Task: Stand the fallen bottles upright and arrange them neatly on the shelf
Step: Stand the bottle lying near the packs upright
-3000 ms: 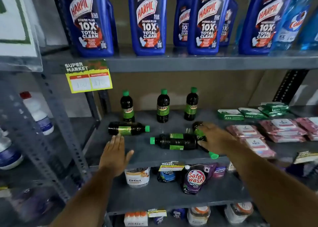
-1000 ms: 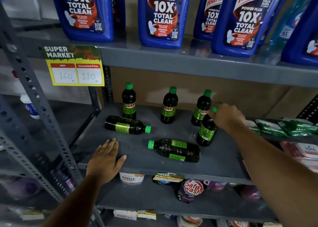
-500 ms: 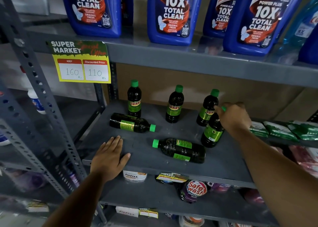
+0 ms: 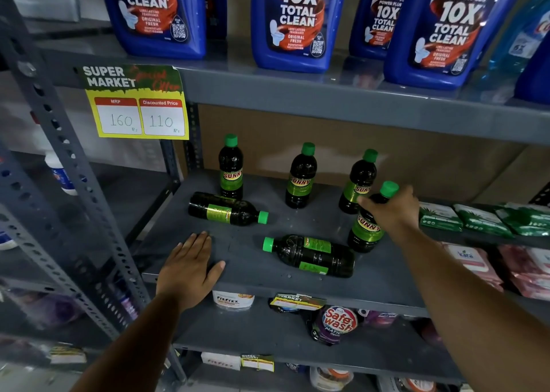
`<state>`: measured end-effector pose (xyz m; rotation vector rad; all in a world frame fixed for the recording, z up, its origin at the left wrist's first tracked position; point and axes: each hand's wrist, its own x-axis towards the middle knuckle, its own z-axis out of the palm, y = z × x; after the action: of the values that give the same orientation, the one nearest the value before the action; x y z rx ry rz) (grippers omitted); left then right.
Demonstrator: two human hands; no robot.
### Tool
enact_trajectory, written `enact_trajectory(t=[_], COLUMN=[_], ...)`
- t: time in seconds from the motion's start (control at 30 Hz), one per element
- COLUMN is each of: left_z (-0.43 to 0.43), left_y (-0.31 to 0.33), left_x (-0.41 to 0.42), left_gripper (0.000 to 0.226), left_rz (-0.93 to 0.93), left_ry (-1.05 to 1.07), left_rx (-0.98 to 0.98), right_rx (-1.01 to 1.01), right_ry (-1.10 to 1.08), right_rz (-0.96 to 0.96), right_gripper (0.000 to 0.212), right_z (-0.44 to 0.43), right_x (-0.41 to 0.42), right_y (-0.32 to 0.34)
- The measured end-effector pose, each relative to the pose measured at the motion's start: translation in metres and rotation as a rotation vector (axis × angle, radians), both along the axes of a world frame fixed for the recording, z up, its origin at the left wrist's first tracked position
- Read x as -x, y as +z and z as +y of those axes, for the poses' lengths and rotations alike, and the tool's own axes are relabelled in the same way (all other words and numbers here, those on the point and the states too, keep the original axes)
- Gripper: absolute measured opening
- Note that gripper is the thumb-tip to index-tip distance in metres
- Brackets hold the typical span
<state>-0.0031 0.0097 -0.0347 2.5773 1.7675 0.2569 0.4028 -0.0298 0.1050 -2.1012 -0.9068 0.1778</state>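
Note:
Dark Sunny bottles with green caps are on the grey shelf (image 4: 297, 223). Three stand along the back: a left bottle (image 4: 231, 168), a middle bottle (image 4: 300, 177) and a right bottle (image 4: 355, 188). A fourth bottle (image 4: 367, 231) stands upright just in front of the right one, and my right hand (image 4: 394, 210) is wrapped around its neck below the cap. Two lie on their sides: one fallen bottle (image 4: 226, 210) at the left with its cap pointing right, another fallen bottle (image 4: 312, 254) near the front with its cap pointing left. My left hand (image 4: 187, 268) rests flat on the shelf's front edge, holding nothing.
Big blue Harpic bottles (image 4: 293, 19) fill the shelf above, with a yellow price tag (image 4: 137, 106) on its edge. Green packets (image 4: 476, 217) and pink packets (image 4: 476, 263) lie to the right. Pouches such as a Safewash pack (image 4: 336, 323) sit below. A perforated steel post (image 4: 59, 153) stands left.
My right hand lifted a fallen bottle from the front of the shelf and stood it at the right; the grip slid from the cap down to the neck. The left hand stayed put.

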Motion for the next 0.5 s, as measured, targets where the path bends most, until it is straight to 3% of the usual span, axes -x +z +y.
enact_trajectory(t=[0.2,0.5], left_z=[0.0,-0.002], left_y=[0.001,0.004], left_x=[0.001,0.0], left_gripper=[0.093,0.097], left_rz=[-0.013,-0.02], left_ry=[0.002,0.003], left_rx=[0.006,0.011], right_rx=[-0.036,-0.034], right_ry=[0.043,0.076], right_rz=[-0.005,-0.025], right_gripper=[0.059,0.05], right_z=[0.0,0.002], right_x=[-0.004,-0.009], right_y=[-0.011,-0.017])
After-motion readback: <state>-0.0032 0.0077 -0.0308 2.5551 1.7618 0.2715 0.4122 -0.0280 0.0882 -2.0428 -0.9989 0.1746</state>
